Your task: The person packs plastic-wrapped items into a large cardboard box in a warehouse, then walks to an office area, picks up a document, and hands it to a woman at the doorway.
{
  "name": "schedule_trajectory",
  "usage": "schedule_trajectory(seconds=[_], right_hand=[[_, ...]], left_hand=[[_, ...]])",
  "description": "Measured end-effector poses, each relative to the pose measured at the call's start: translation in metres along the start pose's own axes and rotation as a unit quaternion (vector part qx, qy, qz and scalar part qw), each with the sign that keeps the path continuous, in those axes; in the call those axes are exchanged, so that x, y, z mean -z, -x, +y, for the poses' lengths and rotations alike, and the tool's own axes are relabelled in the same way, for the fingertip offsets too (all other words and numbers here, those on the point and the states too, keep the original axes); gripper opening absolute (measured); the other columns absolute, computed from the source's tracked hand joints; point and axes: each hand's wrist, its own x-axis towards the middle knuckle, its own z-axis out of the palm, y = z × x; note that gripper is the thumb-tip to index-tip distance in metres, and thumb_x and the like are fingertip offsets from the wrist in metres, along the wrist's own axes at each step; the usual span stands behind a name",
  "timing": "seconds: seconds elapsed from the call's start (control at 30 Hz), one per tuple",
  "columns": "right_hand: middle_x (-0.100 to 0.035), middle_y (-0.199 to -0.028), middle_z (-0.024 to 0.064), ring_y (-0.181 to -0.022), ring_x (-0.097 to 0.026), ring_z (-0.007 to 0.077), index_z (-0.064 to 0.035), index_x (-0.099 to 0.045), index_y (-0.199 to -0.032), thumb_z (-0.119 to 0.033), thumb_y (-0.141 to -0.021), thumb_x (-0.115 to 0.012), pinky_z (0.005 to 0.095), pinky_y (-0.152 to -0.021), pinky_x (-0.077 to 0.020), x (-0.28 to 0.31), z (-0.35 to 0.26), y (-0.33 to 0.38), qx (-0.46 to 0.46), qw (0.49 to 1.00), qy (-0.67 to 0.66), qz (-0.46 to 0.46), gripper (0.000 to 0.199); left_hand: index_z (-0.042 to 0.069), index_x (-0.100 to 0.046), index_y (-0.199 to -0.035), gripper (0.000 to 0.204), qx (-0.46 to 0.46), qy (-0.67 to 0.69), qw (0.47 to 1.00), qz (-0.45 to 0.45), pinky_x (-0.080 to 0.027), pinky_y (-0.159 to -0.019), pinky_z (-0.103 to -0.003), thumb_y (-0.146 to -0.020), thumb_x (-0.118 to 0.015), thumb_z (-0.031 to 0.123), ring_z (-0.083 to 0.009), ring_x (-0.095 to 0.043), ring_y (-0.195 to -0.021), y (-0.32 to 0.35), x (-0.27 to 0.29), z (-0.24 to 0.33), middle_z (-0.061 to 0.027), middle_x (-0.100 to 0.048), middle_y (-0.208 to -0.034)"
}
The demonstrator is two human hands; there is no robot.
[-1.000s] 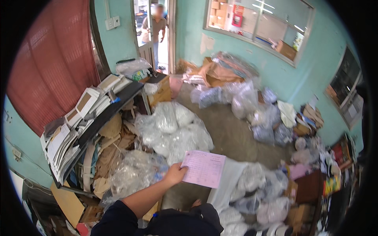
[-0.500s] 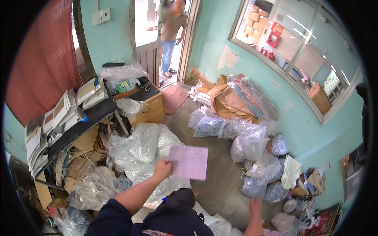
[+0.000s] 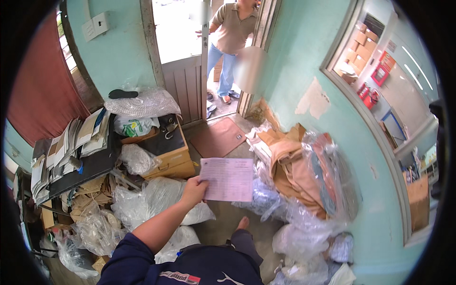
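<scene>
My left hand point(image 3: 194, 191) is closed on the left edge of a pink paper form point(image 3: 227, 179), thumb on its face. The sheet is held out flat in front of me, with faint printed lines and rows on it. Beyond the form lies a reddish-brown doormat point(image 3: 219, 137). My right hand is out of sight. Below the paper, my bare foot point(image 3: 243, 223) shows on the floor.
A person point(image 3: 232, 35) stands at the partly open door point(image 3: 185, 90). Plastic-wrapped bundles point(image 3: 161, 197) lie on the left, by a wooden drawer cabinet point(image 3: 171, 159). Folders point(image 3: 71, 142) cover a black table. Brown fabric point(image 3: 289, 161) and bagged bundles point(image 3: 304, 237) line the right wall.
The door and the standing person now appear nearer. The view has swung, with the window further right. My right hand has left the picture; the left still holds the pink form.
</scene>
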Motion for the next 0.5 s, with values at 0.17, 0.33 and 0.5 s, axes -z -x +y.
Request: schedule_trajectory(seconds=[0.17, 0.33, 0.5], right_hand=[[-0.065, -0.086, 0.0104, -0.063, -0.062, 0.0186, -0.0041, -0.057, -0.113, -0.043, -0.091, -0.051, 0.0339, -0.053, -0.0501, 0.067, -0.171, -0.146, 0.106, 0.99, 0.087, -0.042, 0.045], [-0.065, -0.085, 0.0108, -0.06, -0.062, 0.0178, -0.0043, -0.057, -0.112, -0.049, -0.093, -0.047, 0.0336, -0.053, -0.0498, 0.198, -0.481, -0.31, 0.261, 0.961, 0.076, 0.045, 0.05], [-0.064, -0.076, 0.0079, -0.052, -0.06, 0.0165, -0.0039, -0.061, -0.1, -0.046, -0.094, -0.047, 0.0292, -0.047, -0.0487, 0.282, -0.792, -0.32, 0.366, 0.906, -0.201, 0.061, 0.044]], left_hand=[[-0.001, -0.058, -0.075, 0.019, 0.023, 0.028, 0.986, 0.165, -0.037, -0.033, -0.03, -0.082, -0.051, 0.015, -0.0151, -0.048, -0.037, -0.096, -0.006, 0.015, -0.0066, -0.053, -0.055], [0.0, -0.067, -0.104, 0.03, 0.054, 0.015, 0.98, 0.189, -0.048, -0.06, -0.035, -0.08, -0.055, 0.013, -0.0183, -0.061, -0.065, -0.199, 0.005, 0.021, -0.0108, -0.068, -0.082], [-0.001, -0.067, -0.081, 0.017, 0.066, 0.066, 0.971, 0.221, -0.044, -0.051, -0.029, -0.08, -0.057, 0.012, -0.0129, -0.056, -0.055, -0.327, 0.012, 0.025, -0.0052, -0.062, -0.064]])
